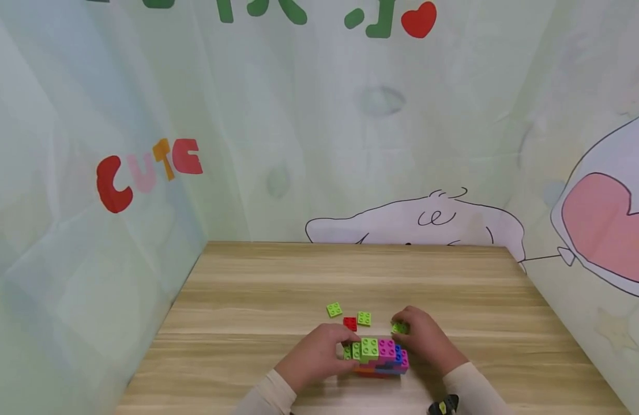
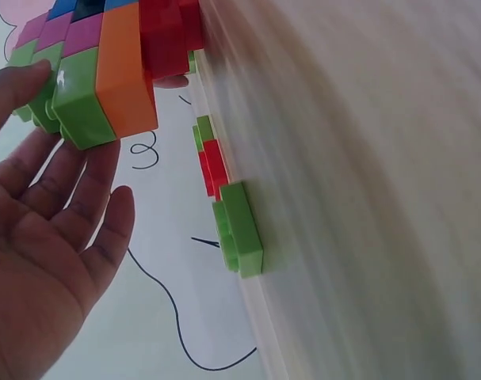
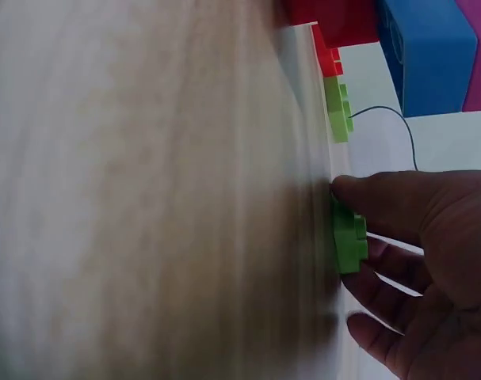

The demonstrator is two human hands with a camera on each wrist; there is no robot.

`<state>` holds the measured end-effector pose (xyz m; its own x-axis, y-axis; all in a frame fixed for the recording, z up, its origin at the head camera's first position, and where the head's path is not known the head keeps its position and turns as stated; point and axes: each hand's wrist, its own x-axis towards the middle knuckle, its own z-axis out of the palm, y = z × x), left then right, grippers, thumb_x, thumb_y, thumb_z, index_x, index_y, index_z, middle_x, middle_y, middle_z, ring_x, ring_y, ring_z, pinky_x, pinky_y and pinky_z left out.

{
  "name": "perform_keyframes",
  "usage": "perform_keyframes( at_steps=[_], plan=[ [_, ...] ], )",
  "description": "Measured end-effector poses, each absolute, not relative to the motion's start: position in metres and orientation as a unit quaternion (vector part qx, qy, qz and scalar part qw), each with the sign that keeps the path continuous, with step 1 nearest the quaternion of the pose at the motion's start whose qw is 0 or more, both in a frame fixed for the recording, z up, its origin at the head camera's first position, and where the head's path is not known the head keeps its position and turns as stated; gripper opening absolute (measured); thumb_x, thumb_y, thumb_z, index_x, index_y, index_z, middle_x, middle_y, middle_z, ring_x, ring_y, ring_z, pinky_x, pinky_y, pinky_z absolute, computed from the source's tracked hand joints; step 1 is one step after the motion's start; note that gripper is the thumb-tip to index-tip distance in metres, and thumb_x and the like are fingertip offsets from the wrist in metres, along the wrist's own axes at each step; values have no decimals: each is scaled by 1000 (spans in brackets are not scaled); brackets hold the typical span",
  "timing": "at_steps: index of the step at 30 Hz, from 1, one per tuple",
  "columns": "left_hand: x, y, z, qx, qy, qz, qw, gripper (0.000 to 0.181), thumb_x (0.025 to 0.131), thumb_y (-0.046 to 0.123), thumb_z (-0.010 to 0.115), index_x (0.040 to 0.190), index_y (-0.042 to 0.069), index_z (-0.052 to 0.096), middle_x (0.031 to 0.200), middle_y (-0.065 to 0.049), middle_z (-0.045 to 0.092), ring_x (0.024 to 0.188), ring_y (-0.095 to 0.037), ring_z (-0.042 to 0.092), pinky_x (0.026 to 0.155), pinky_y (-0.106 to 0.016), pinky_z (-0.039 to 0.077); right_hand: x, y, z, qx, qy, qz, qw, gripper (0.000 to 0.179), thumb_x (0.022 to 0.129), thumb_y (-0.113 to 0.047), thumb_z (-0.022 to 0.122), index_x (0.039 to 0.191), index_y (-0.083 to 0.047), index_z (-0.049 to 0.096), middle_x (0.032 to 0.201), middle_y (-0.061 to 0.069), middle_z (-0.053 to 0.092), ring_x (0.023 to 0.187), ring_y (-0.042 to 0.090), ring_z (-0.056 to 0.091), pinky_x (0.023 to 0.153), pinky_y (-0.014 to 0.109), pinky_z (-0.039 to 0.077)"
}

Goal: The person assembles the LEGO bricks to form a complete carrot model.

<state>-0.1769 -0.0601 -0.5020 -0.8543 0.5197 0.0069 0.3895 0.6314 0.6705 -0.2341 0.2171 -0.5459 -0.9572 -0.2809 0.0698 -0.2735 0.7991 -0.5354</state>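
A multicoloured stack of toy building bricks (image 1: 386,349) stands near the front of the table, with green, pink, blue, orange and red pieces. My left hand (image 1: 319,356) holds its left end, thumb on the near side and fingers on the far side. In the left wrist view, an orange brick (image 2: 125,71) shows beside the green ones at that end. Behind the stack on the right, my right hand (image 1: 425,339) pinches a green brick (image 3: 349,241) between thumb and fingers, low at the tabletop.
Beyond the stack lie two loose green bricks, one farther left (image 1: 334,310) and one (image 1: 364,319) beside a red brick (image 1: 350,324). A small black object (image 1: 444,405) sits by the right sleeve. Printed cloth walls (image 1: 319,127) enclose the wooden table (image 1: 247,288).
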Motion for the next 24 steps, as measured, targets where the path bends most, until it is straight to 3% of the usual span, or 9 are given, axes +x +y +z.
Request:
perform_keyframes(
  at_steps=[5, 10, 13, 18, 24],
  plan=[
    [-179, -64, -502, 249, 903, 341, 80, 37, 84, 32, 87, 118, 22, 76, 105, 20, 68, 96, 1, 59, 95, -32, 54, -229, 222, -541, -137, 951, -276, 4, 32, 78, -11, 89, 107, -4, 75, 96, 1, 66, 90, 17, 63, 88, 45, 56],
    [-179, -66, -502, 250, 906, 333, 74, 37, 84, 31, 86, 118, 21, 76, 108, 19, 69, 99, 0, 60, 97, -34, 54, -212, 227, -521, -160, 925, -338, -64, 28, 81, -9, 87, 106, -16, 77, 97, -11, 68, 91, 10, 63, 83, 41, 56],
    [-179, -67, -503, 255, 907, 328, 71, 37, 84, 32, 86, 118, 21, 76, 109, 17, 70, 100, -1, 61, 98, -35, 54, -197, 226, -501, -242, 884, -388, -97, 33, 80, -7, 88, 109, -21, 77, 102, -15, 70, 94, 9, 66, 82, 37, 56],
    [-181, -68, -504, 263, 905, 329, 55, 36, 84, 30, 87, 117, 19, 76, 109, 15, 71, 99, -2, 62, 95, -33, 55, -184, 218, -478, -373, 842, -381, -75, 32, 84, -8, 86, 113, -18, 77, 108, -12, 69, 97, 9, 66, 86, 33, 59],
    [-182, -71, -503, 270, 902, 333, 55, 38, 84, 30, 87, 119, 18, 76, 108, 15, 71, 98, 0, 62, 95, -32, 55, -184, 212, -470, -380, 855, -347, -65, 32, 81, -2, 86, 110, -14, 79, 106, -11, 67, 95, 7, 64, 85, 32, 59]
  ],
)
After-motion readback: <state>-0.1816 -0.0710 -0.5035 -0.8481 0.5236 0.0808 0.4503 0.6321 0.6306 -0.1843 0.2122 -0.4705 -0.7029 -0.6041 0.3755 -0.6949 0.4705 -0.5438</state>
